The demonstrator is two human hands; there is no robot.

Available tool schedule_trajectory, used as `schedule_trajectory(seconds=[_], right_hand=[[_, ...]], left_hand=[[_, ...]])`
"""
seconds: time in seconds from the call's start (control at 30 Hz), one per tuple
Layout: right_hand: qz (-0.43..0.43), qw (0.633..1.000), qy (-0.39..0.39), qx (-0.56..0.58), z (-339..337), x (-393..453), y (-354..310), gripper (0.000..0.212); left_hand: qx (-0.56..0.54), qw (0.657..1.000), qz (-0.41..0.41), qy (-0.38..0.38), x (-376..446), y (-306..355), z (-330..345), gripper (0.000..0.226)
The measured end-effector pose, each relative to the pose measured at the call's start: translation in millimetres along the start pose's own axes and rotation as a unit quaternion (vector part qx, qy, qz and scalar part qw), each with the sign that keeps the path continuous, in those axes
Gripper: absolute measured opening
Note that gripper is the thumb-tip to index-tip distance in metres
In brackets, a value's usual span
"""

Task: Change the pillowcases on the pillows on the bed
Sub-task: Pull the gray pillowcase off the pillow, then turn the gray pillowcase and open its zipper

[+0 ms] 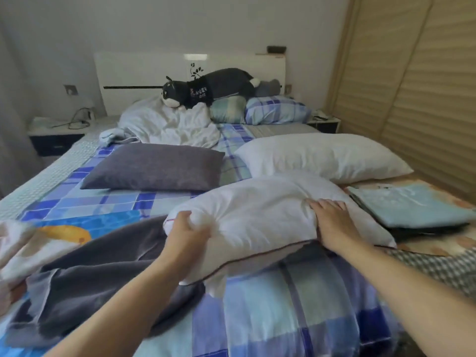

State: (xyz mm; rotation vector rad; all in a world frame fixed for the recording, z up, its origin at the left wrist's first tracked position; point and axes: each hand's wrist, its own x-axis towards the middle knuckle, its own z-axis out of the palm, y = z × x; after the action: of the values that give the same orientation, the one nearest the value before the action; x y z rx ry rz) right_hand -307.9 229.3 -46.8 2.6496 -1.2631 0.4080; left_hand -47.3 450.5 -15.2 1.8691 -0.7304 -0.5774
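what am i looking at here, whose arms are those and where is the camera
There is no machine here. The one picture comes from a wide-angle camera worn on a person's head, looking forward and down, so the two bare arms reaching in from the bottom are that person's own.

The left hand grips a corner of a bare white pillow, its fingers curled into the fabric. The right hand lies on the pillow's other end, fingers bent into it.

On the bed lie a second bare white pillow, a grey pillow that has its case on, a loose grey pillowcase near the left arm, and folded blue linen at the right. A plush cat lies by the headboard.
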Motion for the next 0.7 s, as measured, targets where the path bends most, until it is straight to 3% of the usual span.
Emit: schedule_trajectory(seconds=[0.07,0.17,0.27,0.37,0.47,0.53,0.57,0.63,0.7], right_hand=[[-0.014,0.987,0.142,0.070,-31,34,-3,0.054],[-0.025,0.940,0.325,0.096,-99,93,6,0.027],[-0.015,0.913,0.403,0.058,-142,151,24,0.039],[0.021,0.910,0.413,0.007,-146,215,53,0.046],[0.055,0.928,0.369,-0.004,-120,277,82,0.051],[0.089,0.947,0.308,0.010,-91,303,94,0.048],[0.128,0.958,0.251,0.047,-72,310,98,0.048],[0.187,0.978,0.050,0.072,-26,318,109,0.061],[0.167,0.979,-0.118,0.012,19,320,115,0.076]], left_hand=[[-0.044,0.992,0.089,0.083,22,51,-18,0.027],[-0.062,0.957,0.230,0.163,58,132,-48,0.031],[-0.030,0.929,0.301,0.213,105,190,-51,0.032],[-0.008,0.932,0.294,0.212,168,221,-29,0.031],[0.034,0.943,0.277,0.181,245,222,13,0.036],[0.109,0.958,0.226,0.137,293,202,51,0.052],[0.137,0.970,0.172,0.100,311,188,72,0.063],[0.152,0.987,0.059,0.006,333,150,112,0.075],[0.179,0.978,0.034,-0.099,336,103,142,0.072]])
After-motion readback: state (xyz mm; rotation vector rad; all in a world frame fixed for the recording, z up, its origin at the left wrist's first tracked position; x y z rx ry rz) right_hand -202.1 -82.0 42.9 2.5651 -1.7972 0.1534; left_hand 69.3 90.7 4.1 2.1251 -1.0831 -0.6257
